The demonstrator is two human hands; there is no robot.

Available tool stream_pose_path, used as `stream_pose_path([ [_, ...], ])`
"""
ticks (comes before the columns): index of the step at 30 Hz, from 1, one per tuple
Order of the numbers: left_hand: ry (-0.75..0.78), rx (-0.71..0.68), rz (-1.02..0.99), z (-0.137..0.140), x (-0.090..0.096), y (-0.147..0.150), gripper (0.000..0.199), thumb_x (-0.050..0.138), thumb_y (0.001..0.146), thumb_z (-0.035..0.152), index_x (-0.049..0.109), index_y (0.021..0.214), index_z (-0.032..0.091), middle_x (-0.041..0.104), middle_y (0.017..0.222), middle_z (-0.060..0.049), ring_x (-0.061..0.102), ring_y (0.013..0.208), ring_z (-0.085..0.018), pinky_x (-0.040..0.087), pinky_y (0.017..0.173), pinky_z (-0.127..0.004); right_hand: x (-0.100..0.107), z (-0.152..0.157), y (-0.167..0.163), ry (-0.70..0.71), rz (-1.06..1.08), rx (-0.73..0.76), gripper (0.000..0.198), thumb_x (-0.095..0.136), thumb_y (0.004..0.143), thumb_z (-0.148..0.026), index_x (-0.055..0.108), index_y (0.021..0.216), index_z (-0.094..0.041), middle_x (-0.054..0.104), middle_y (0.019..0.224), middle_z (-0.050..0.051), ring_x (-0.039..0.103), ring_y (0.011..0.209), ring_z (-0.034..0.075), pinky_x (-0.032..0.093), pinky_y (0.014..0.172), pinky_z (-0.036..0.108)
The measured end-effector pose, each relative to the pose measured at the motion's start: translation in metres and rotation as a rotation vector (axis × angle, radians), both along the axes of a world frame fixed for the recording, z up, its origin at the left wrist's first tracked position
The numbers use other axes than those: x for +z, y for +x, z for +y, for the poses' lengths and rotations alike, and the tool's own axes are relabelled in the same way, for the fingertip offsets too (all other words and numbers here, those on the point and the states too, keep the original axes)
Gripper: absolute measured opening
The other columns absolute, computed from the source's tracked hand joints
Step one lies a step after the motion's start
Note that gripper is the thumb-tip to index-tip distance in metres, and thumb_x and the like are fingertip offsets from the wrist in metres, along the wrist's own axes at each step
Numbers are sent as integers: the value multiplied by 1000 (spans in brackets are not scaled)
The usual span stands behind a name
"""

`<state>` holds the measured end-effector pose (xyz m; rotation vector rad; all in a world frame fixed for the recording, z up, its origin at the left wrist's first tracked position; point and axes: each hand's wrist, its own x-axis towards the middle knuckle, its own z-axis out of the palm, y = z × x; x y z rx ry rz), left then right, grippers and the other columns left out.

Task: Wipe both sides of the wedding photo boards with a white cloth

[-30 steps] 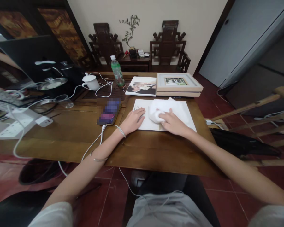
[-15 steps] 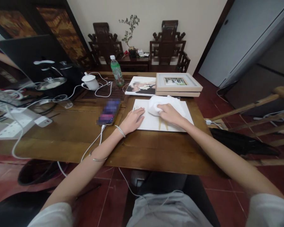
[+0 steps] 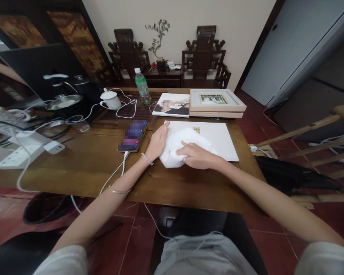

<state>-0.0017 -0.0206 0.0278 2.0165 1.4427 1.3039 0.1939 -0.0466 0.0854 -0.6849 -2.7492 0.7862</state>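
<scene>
A white cloth (image 3: pixel 174 152), bunched and soft, lies over the near left part of a flat white panel (image 3: pixel 218 139) on the wooden table. My right hand (image 3: pixel 199 156) is closed on the cloth and presses it down, its thumb and fingers sunk in the folds. At the panel's left edge rests my left hand (image 3: pixel 158 142), fingers stretched forward and together, beside the cloth. A small tan mark (image 3: pixel 196 130) shows on the panel past the cloth; the rest of its near left corner is covered.
Behind the panel lie a photo print (image 3: pixel 172 107) and stacked picture frames (image 3: pixel 218 103). A charging phone (image 3: pixel 134 134), green-labelled bottle (image 3: pixel 142 88), white lidded cup (image 3: pixel 111 100), plastic cup (image 3: pixel 78 123) and power strip (image 3: pixel 20 151) stand leftward. A wooden chair (image 3: pixel 309 131) is right.
My right hand has drawn the cloth left and toward me, to the panel's near left corner. My left hand has turned more upright along the left edge.
</scene>
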Motion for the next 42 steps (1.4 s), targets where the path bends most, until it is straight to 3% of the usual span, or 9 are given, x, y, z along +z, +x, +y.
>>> stream_pose_path([
  [3, -11, -37, 116, 1, -3, 2, 54, 27, 103, 42, 63, 128, 10, 58, 142, -15, 51, 136, -24, 35, 118, -44, 18, 12, 15, -143, -81, -67, 19, 42, 65, -8, 31, 59, -23, 42, 58, -3, 42, 60, 16, 39, 70, 33],
  [6, -15, -124, 263, 2, -6, 1, 45, 33, 100, 33, 65, 124, 11, 59, 141, -14, 51, 136, -25, 34, 119, -44, 28, 38, 20, -159, -143, -241, 14, 44, 63, -11, 35, 59, -22, 46, 61, -1, 43, 62, 16, 30, 59, 31],
  [13, 9, -146, 435, 2, -5, -5, 36, 40, 95, 24, 65, 116, 10, 64, 131, -18, 59, 127, -29, 40, 114, -44, 16, 95, -20, 32, -69, -545, 8, 45, 64, -15, 49, 64, -21, 63, 76, 5, 53, 76, 22, 35, 66, 30],
  [19, -3, -162, 494, 0, -2, -6, 29, 43, 95, 24, 64, 113, 14, 65, 126, -16, 61, 121, -29, 45, 109, -44, 3, 103, -48, 74, -36, -491, 21, 43, 65, -16, 58, 79, -20, 70, 98, 9, 58, 91, 27, 42, 79, 33],
  [28, -27, -150, 528, 1, -8, -5, 33, 43, 94, 25, 62, 118, 11, 56, 141, -18, 51, 134, -30, 37, 117, -48, 8, 105, 78, 34, -17, -759, 24, 48, 65, -26, 62, 83, -19, 71, 107, 9, 59, 97, 30, 45, 83, 36],
  [31, -36, -145, 522, 0, -7, -5, 36, 43, 94, 26, 61, 121, 11, 55, 142, -18, 49, 136, -30, 37, 117, -49, 1, 92, 119, 99, -15, -835, 15, 46, 66, -27, 56, 74, -20, 69, 99, 11, 59, 94, 29, 43, 82, 37],
  [35, -61, -116, 473, 0, -9, -5, 40, 43, 94, 29, 60, 124, 10, 54, 144, -19, 49, 136, -32, 37, 116, -49, 2, 35, 139, 137, -58, -730, 6, 45, 68, -27, 42, 64, -25, 61, 74, 7, 55, 76, 25, 40, 73, 36],
  [39, -72, -85, 388, 2, -15, -6, 39, 47, 91, 31, 62, 123, 13, 55, 142, -16, 49, 136, -31, 35, 117, -48, 21, -32, 138, 8, -134, -577, 10, 44, 68, -23, 38, 61, -26, 55, 64, 4, 52, 69, 24, 37, 69, 36],
  [42, -71, 13, 348, 4, -20, -8, 40, 51, 89, 32, 62, 121, 13, 51, 144, -18, 45, 137, -33, 34, 116, -51, 30, -48, 147, -102, -150, -502, 8, 43, 66, -23, 41, 58, -26, 57, 65, 4, 54, 69, 24, 39, 72, 37],
])
